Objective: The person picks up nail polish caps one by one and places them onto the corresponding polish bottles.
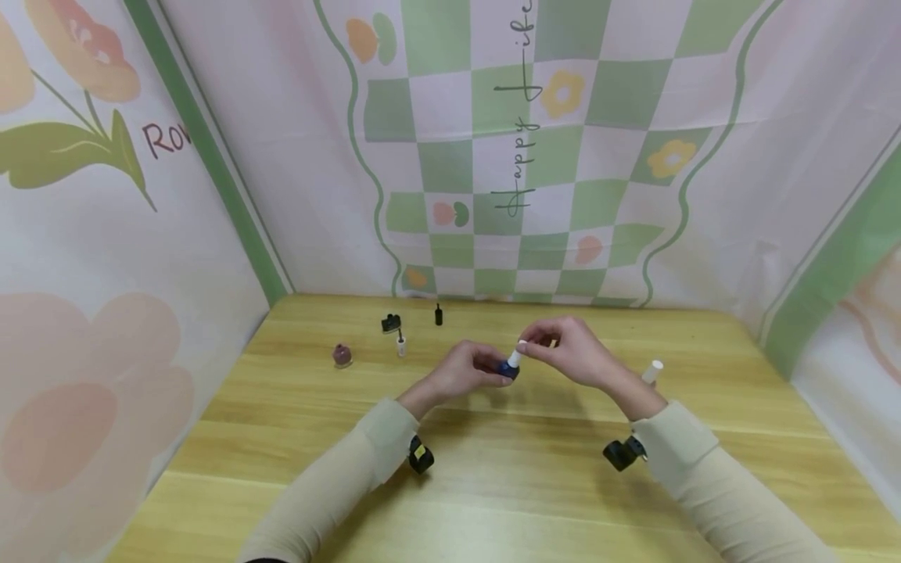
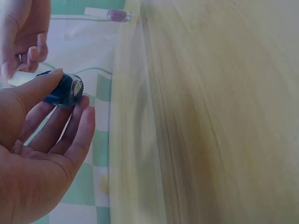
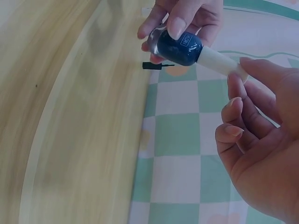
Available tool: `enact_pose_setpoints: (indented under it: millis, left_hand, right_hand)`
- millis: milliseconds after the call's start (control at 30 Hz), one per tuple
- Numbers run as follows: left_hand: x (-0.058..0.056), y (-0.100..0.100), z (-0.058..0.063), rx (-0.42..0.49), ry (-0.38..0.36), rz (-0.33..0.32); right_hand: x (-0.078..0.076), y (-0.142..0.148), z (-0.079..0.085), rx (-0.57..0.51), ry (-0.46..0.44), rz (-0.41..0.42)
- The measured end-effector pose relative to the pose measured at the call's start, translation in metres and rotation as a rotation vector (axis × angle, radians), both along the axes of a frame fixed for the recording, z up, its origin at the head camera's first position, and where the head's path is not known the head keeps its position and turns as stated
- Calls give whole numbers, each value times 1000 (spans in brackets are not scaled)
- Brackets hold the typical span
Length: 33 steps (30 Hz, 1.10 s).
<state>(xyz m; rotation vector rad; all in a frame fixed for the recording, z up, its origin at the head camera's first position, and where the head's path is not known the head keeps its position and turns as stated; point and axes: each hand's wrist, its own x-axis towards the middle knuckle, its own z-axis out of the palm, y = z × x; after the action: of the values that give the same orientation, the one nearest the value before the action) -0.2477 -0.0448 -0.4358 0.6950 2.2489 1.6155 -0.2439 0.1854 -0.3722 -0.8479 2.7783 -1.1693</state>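
Observation:
My left hand [image 1: 464, 366] grips a dark blue nail polish bottle [image 3: 179, 48] between thumb and fingers, above the table. The bottle is tilted, and its glass base shows in the left wrist view. A long white cap [image 3: 216, 62] sits at the bottle's neck. My right hand [image 1: 573, 349] pinches the far end of this cap between thumb and index finger, with the other fingers loosely curled. Whether the cap is fully screwed down cannot be told.
On the wooden table [image 1: 493, 485], to the left, stand an uncapped mauve polish bottle [image 1: 342, 356], a white cap with its brush upward [image 1: 401, 346], a small black bottle-like object [image 1: 390, 322] and a black brush cap [image 1: 439, 316]. A white-capped mauve bottle [image 2: 117, 16] stands beyond my right forearm.

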Motion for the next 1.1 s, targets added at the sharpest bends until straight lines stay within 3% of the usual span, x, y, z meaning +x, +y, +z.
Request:
enact_pose_setpoints:
  millis: [400,1100]
  left_hand:
    - [1,2,-2,29,4,5]
    - [-2,0,-2,40,-4,-46]
  right_hand:
    - [1,-2,-8,-85,-74,-6]
    - [0,-3,-9,-74,-68,45]
